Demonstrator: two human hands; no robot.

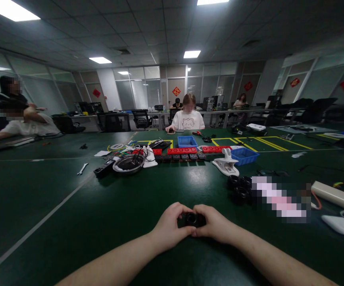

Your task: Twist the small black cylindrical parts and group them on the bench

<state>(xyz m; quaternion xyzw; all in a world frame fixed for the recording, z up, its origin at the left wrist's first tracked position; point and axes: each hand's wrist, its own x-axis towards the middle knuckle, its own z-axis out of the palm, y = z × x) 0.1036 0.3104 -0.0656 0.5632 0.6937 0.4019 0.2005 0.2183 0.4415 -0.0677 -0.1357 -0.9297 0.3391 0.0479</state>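
Note:
A small black ring-shaped part [191,219] with a dark round opening is held near the table's front edge. My left hand [172,226] grips it from the left, thumb below and fingers above. From the other side my right hand [212,224] closes on the same part, and the fingertips of both hands meet around it. Its lower side and right edge are partly hidden by my fingers. Several similar black round parts [241,193] lie in a group to the right, beyond my right hand.
Across the green table [115,222] stand a metal bowl [129,163], red strips [181,151], a white clamp-like stand [227,163] and blue bins [245,156]. A wrench [83,169] lies left. A beige block [332,194] and white device [342,225] lie right. A person [188,119] sits opposite.

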